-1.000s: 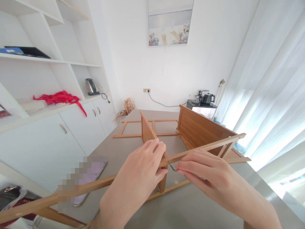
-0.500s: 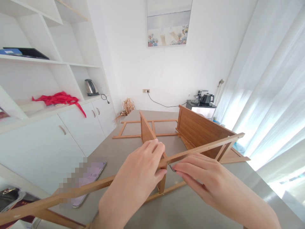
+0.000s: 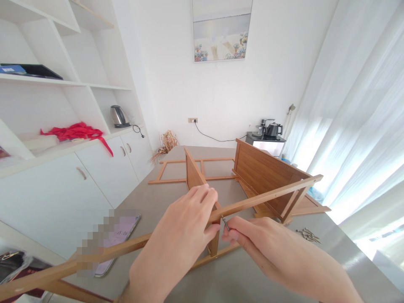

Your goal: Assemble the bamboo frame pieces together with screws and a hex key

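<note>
My left hand (image 3: 179, 229) is closed around the joint where a wooden shelf panel (image 3: 193, 170) meets a long wooden side rail (image 3: 268, 196). Its fingers lie over the panel's edge, with the thumb below the rail. Close by on the right, my right hand (image 3: 268, 242) pinches a small metal hex key (image 3: 225, 224), whose upper end meets the rail's underside at the joint. The fastener there is too small to make out. Farther right, a wider brown wooden panel (image 3: 261, 176) stands on edge, part of the same frame.
Several metal screws (image 3: 308, 235) lie on the grey table (image 3: 334, 261) beyond my right hand. A phone (image 3: 118, 235) rests at the left, partly under the rail. Another ladder-like wooden frame (image 3: 170, 181) lies flat behind. White cabinets (image 3: 97, 176) line the left side.
My right hand has turned and dropped slightly, swinging the hex key to a steeper angle. The pile of screws has come into sight. My left hand keeps its hold.
</note>
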`<state>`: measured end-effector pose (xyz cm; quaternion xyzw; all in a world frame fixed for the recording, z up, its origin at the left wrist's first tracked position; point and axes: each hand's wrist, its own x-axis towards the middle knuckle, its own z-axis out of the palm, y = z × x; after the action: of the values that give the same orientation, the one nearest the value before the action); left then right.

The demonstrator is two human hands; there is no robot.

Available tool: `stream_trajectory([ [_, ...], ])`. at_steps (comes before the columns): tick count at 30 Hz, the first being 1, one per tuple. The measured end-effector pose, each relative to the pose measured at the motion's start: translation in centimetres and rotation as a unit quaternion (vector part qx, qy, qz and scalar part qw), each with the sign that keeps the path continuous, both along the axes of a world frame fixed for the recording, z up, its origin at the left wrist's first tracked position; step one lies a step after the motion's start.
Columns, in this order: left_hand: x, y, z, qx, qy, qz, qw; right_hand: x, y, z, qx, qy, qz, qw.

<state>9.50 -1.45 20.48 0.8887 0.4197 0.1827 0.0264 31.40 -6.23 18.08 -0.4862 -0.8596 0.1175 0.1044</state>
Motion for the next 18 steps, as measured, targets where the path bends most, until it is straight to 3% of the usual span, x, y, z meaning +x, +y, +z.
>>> stream_trajectory([
  [6, -0.17, -0.06, 0.02, 0.003, -0.005, 0.000, 1.000, -0.37, 0.16, 0.36, -0.011, 0.032, 0.003, 0.999],
  [18, -0.06, -0.22, 0.18, -0.002, 0.002, 0.001, 1.000, -0.41, 0.45, 0.47, 0.046, 0.039, 0.005, 0.998],
])
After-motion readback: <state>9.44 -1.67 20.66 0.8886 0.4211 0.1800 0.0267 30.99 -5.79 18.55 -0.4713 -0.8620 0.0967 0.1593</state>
